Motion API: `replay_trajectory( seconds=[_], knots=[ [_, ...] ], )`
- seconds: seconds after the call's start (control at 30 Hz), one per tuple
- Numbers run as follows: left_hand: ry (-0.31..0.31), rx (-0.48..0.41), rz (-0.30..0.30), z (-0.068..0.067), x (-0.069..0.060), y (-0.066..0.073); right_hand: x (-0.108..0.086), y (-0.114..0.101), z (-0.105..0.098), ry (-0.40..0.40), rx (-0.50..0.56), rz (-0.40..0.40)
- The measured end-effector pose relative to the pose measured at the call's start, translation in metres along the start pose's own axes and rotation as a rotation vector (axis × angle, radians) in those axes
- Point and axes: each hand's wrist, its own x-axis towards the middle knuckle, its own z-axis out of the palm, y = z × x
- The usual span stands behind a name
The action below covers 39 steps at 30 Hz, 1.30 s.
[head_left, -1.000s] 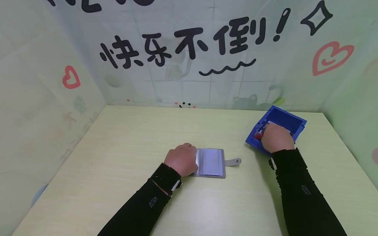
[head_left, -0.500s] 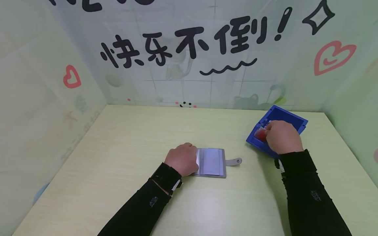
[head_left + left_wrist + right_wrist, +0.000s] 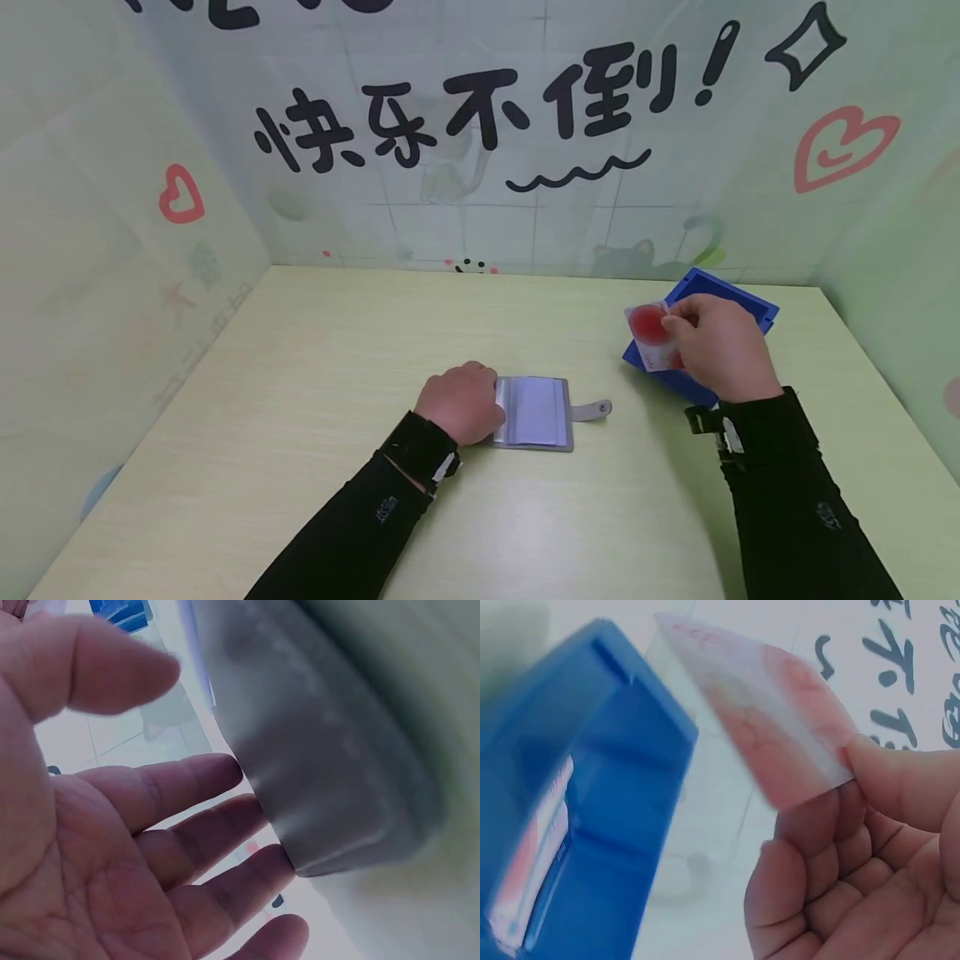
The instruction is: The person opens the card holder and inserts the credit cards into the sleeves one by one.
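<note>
A small grey card holder (image 3: 538, 413) lies open on the table, with clear sleeves inside and a snap strap at its right. My left hand (image 3: 461, 405) rests at the holder's left side. In the left wrist view, its fingertips touch the grey cover (image 3: 292, 735), while the thumb stands apart from it. My right hand (image 3: 723, 346) pinches a red-and-white card (image 3: 649, 327) between thumb and fingers, above the near left part of a blue box (image 3: 678, 385). More cards (image 3: 536, 859) lie inside the box in the right wrist view.
The pale wooden table (image 3: 300, 375) runs back to a printed wall sheet (image 3: 480, 225) with large black characters. Side panels (image 3: 892, 300) enclose it at left and right. The blue box stands near the back right corner.
My right hand has lifted the card up out of the blue box, and its red printed face now shows. My left hand and the card holder have stayed in place.
</note>
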Motion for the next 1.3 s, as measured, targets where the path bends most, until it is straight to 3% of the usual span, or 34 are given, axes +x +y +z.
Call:
replay_trajectory(
  seconds=[0.33, 0.5, 0.73, 1.3],
  knots=[
    [0.110, -0.043, 0.021, -0.005, -0.002, 0.000, 0.000, -0.012, 0.015, -0.043, 0.039, -0.051],
    [0.165, -0.115, 0.027, -0.008, -0.002, 0.004, -0.002, -0.018, 0.025, -0.077, 0.091, -0.076],
    [0.175, -0.198, 0.038, -0.010, -0.003, 0.008, -0.007, -0.027, 0.039, -0.141, 0.202, -0.072],
    [0.158, -0.455, 0.081, -0.013, -0.005, 0.012, -0.011, -0.039, 0.067, -0.243, 0.325, -0.108]
  ],
)
